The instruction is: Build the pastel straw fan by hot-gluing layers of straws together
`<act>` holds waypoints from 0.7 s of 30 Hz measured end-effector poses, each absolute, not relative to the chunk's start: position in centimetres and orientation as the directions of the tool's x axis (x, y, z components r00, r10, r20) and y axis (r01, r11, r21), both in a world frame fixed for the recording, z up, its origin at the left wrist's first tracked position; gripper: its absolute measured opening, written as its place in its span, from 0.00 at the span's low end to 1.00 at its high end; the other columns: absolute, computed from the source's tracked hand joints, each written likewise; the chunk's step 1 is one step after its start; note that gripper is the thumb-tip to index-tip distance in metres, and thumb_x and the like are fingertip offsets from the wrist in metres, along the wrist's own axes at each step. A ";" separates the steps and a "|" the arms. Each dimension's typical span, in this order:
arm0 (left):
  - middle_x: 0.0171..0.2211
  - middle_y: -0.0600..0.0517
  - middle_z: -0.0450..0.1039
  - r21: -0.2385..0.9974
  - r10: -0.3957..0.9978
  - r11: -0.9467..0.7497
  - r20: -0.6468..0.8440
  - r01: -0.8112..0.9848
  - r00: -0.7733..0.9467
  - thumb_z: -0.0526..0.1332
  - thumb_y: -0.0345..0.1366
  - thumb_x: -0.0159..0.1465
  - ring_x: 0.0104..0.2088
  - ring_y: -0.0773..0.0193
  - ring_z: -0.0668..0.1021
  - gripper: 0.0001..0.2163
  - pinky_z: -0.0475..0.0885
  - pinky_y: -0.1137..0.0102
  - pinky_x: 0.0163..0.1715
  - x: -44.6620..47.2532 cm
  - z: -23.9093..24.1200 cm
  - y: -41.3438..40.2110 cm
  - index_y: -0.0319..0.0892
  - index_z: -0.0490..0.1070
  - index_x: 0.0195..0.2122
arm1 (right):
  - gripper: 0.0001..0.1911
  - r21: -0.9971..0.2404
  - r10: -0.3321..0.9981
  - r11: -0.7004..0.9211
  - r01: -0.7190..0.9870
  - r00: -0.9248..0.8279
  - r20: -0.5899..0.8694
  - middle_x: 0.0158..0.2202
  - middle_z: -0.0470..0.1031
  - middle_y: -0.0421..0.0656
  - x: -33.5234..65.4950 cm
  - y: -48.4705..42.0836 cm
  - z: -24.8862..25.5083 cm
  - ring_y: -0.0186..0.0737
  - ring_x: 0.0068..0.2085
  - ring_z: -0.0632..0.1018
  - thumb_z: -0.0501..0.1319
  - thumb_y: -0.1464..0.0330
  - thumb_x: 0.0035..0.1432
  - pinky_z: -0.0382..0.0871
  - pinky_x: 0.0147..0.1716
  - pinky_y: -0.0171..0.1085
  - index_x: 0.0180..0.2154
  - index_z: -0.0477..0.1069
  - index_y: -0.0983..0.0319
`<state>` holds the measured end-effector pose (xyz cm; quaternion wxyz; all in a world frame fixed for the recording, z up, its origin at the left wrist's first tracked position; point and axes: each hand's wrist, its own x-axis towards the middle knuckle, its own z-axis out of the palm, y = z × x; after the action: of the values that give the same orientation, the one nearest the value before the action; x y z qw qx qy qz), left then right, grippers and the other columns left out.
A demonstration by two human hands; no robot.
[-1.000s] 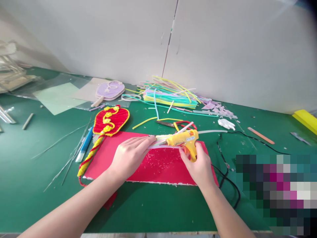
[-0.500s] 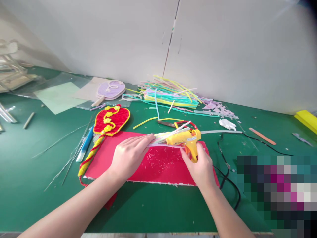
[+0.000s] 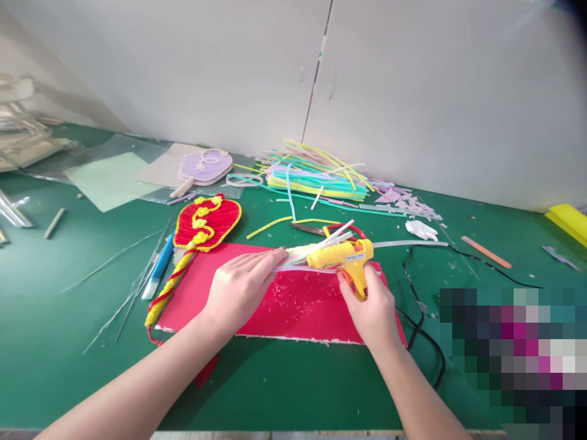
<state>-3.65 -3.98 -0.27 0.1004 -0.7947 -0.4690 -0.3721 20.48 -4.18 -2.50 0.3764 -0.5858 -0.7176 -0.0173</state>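
My right hand [image 3: 373, 311] grips a yellow glue gun [image 3: 342, 255], its fingers around the handle and at the orange trigger. The nozzle points left, close to the fingertips of my left hand [image 3: 238, 284]. That hand is closed, its fingers together over pale pipe cleaners [image 3: 293, 252] whose left ends it hides. A few white stems stick up past the top of the glue gun. Below lies a red board [image 3: 316, 311] with a ragged white front edge and pale scraps. A red and yellow fan [image 3: 208, 225] with a twisted handle rests at its left.
Behind the board lie pliers [image 3: 312, 230] with red handles and a large bundle of coloured pipe cleaners [image 3: 316, 180]. A purple fan [image 3: 206, 166] is at the back left, a blue-handled brush [image 3: 160, 263] left of the board. A black cord [image 3: 415, 299] trails on the right.
My right fingers have drawn in slightly at the trigger, and the glue gun has shifted very slightly. My left hand stays in place.
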 end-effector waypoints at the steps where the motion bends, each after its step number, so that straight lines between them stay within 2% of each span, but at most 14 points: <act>1: 0.39 0.51 0.81 0.191 0.669 -0.541 0.688 0.819 0.282 0.56 0.30 0.66 0.36 0.60 0.83 0.09 0.78 0.69 0.36 -3.6 -0.2 -4.0 0.40 0.74 0.44 | 0.15 -0.417 0.828 0.312 0.854 -0.029 0.560 0.35 0.78 0.51 20.5 -4.2 -2.6 0.45 0.33 0.79 0.56 0.59 0.62 0.74 0.30 0.39 0.44 0.68 0.63; 21: 0.39 0.51 0.81 0.222 0.688 -0.535 0.674 0.815 0.268 0.57 0.31 0.66 0.35 0.61 0.83 0.09 0.78 0.70 0.37 -3.8 -0.4 -4.0 0.40 0.75 0.44 | 0.15 -0.417 0.832 0.316 0.852 -0.038 0.553 0.35 0.78 0.51 20.7 -4.2 -2.3 0.45 0.33 0.79 0.55 0.59 0.63 0.73 0.30 0.38 0.45 0.68 0.63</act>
<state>-3.77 -4.00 -0.35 0.0848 -0.7917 -0.4748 -0.3750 20.67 -4.15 -2.35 0.3730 -0.5848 -0.7202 -0.0134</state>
